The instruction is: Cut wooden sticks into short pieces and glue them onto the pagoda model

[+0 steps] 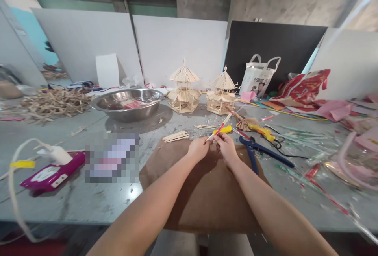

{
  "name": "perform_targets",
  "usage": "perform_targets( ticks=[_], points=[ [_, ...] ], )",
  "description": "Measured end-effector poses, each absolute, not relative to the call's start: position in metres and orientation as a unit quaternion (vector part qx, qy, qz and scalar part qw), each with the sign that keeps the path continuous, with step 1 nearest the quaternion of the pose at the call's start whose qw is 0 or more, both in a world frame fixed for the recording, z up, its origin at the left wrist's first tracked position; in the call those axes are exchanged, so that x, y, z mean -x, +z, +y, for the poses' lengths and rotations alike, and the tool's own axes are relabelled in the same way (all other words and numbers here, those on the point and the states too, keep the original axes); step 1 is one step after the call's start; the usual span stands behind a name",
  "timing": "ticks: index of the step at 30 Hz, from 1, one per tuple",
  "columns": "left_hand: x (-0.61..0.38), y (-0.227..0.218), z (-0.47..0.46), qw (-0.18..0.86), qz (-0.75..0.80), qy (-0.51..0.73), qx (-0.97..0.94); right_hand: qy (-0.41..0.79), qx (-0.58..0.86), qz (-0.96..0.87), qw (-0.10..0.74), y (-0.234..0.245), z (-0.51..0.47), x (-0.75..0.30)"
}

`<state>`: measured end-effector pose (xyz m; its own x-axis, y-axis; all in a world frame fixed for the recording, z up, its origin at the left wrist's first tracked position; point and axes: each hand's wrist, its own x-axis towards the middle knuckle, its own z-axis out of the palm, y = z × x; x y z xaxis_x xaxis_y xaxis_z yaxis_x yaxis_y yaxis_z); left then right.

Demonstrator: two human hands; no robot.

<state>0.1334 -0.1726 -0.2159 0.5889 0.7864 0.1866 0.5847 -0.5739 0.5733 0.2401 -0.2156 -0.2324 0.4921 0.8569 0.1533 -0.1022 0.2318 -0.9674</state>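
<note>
My left hand (198, 148) and my right hand (226, 146) are close together above a brown sheet (203, 193), fingers closed. Between them they grip a slim red-and-white wrapped stick (220, 128), slanting up to the right; its exact kind I cannot make out. Just beyond lies a yellow-handled tool (223, 129), partly hidden by the hands. Left of my left hand is a small pile of pale wooden sticks (176, 136). A dark blue pair of cutters (264, 150) lies open to the right of my right hand.
Two wooden stick pavilions (184, 91) (222, 94) stand behind. Leftward are a metal basin (126, 116), a heap of wooden pieces (56, 102), a blurred-out phone-like object (113, 157) and a purple power strip (53, 173). Rightward lie a yellow glue gun (262, 131) and clear plastic wrappers (307, 140).
</note>
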Motion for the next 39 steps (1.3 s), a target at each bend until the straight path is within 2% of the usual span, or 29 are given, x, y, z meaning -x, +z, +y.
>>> perform_targets(
  ticks=[4, 8, 11, 26, 32, 39],
  points=[
    [-0.131, -0.217, -0.177, 0.213, 0.389, 0.216, -0.87, 0.381, 0.482, -0.326, 0.719, -0.225, -0.22, -0.247],
    [-0.13, -0.215, -0.179, 0.204, 0.399, 0.189, -0.874, 0.352, 0.439, -0.262, 0.784, -0.218, -0.223, -0.262],
    [-0.129, -0.216, -0.183, 0.192, 0.375, 0.179, -0.889, 0.348, 0.433, -0.236, 0.797, -0.215, -0.224, -0.273],
    [-0.13, -0.221, -0.182, 0.219, 0.349, 0.21, -0.887, 0.389, 0.443, -0.26, 0.764, -0.218, -0.224, -0.263],
    [-0.131, -0.219, -0.182, 0.262, 0.359, 0.238, -0.864, 0.469, 0.438, -0.297, 0.707, -0.222, -0.224, -0.244],
    [-0.13, -0.217, -0.18, 0.273, 0.335, 0.245, -0.868, 0.483, 0.444, -0.318, 0.685, -0.223, -0.225, -0.248]
  ],
)
